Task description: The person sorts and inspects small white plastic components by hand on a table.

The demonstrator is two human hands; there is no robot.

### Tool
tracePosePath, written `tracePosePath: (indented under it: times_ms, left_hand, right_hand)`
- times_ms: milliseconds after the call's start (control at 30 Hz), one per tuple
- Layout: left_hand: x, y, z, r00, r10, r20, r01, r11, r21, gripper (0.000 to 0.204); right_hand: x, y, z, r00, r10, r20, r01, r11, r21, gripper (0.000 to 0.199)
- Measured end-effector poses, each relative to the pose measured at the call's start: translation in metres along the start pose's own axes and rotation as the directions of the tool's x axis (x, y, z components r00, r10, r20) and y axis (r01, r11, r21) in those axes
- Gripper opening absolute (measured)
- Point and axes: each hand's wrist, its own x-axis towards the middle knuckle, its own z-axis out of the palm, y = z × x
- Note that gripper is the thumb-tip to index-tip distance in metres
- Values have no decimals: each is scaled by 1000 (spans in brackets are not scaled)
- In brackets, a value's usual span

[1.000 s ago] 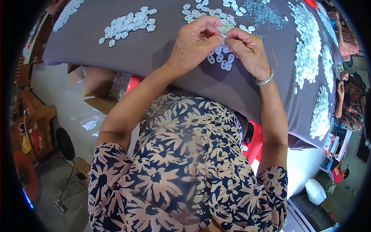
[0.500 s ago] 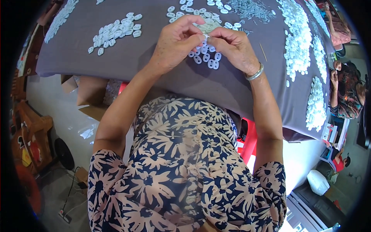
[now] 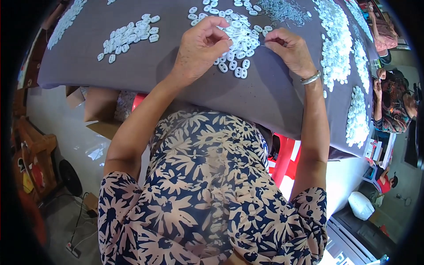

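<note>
A loose heap of small white oval plastic pieces with two holes [image 3: 242,39] lies on the dark tablecloth [image 3: 260,99] before me. At its left edge is my left hand [image 3: 198,52], thumb and fingers pinched over the pieces; whatever is between the tips is hidden. To the right of the heap, my right hand [image 3: 289,51] is raised apart from the left, with a bracelet [image 3: 311,78] at the wrist. Its thumb and forefinger come together at a thin thing, too small to name. Beyond the heap lies a pile of thin grey metal pins [image 3: 285,12].
Another group of white pieces [image 3: 132,34] lies to the left. Long heaps of white pieces [image 3: 336,55] run along the table's right side. A cardboard box [image 3: 100,104] stands on the floor at left, a fan [image 3: 70,177] below it. Another person [image 3: 395,101] sits at far right.
My hands, close together over the heap before, have parted. The right hand has moved right, uncovering more white pieces, and the thin wooden stick seen there earlier is now out of sight.
</note>
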Motion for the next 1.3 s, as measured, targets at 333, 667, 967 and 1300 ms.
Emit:
tracePosePath:
  times_ms: [333, 667, 967, 1300]
  left_hand:
    - [-2, 10, 7, 999, -23, 37, 22, 1000, 16, 29]
    - [-4, 1, 7, 997, -61, 42, 61, 998, 1, 30]
    - [-6, -1, 9, 999, -32, 40, 30, 998, 50, 30]
    - [-6, -4, 8, 999, -22, 31, 20, 998, 55, 31]
  right_hand:
    - [2, -16, 7, 992, -129, -18, 119, 957, -265, 5]
    - [4, -53, 42, 992, 127, 10, -114, 850, 514, 12]
    - [1, -52, 50, 979, 201, 42, -183, 762, 622, 13]
    - [0, -51, 55, 985, 174, 17, -151, 798, 584, 13]
